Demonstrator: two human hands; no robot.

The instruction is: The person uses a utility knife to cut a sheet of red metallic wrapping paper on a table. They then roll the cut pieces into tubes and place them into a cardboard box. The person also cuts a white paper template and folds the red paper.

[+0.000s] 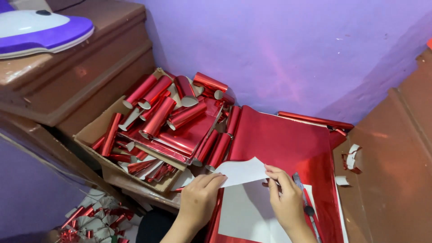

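A sheet of shiny red foil paper (pixel 283 139) lies spread out in front of me, its near part folded over so the white back (pixel 245 211) shows. My left hand (pixel 200 198) pinches the folded white corner (pixel 240 172) at its left side. My right hand (pixel 285 200) presses down on the same fold just to the right, fingers bent on the paper. A slim pen-like tool (pixel 302 193) lies on the sheet beside my right hand, touching its outer edge.
A cardboard box (pixel 96 130) at the left holds several rolled red foil tubes (pixel 157 118). Red and white scraps (pixel 96 222) litter the floor at bottom left. A brown wooden cabinet (pixel 90 76) carries a purple and white device (pixel 40 31). Brown surface with paper scraps (pixel 351 157) at right.
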